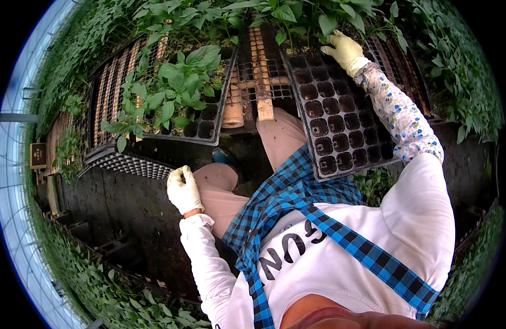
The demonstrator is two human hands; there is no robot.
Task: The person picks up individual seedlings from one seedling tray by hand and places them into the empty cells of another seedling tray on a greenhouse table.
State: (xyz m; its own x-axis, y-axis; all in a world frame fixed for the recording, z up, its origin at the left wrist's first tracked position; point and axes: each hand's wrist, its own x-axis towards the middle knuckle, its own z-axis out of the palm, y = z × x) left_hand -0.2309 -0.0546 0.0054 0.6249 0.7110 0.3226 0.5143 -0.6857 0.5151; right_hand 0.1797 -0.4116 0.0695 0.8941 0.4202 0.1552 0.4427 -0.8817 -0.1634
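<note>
My left hand, in a pale glove, is held low by my knee with its fingers curled in and nothing visible in them. Just beside it ends the corner of a stack of black plug trays; I cannot tell whether they touch. My right hand, gloved too, reaches to the far part of a black seedling tray. Its fingertips are at the leafy seedlings, partly behind leaves, so their grip is unclear. The near cells of that tray hold no plants. Left of it, another tray carries leafy seedlings and several bare cells.
A bench of wooden slats and black mesh lies between the two trays. Dense green plants line both sides. Dark ground cover spreads at the left, with a small dark box at its far edge.
</note>
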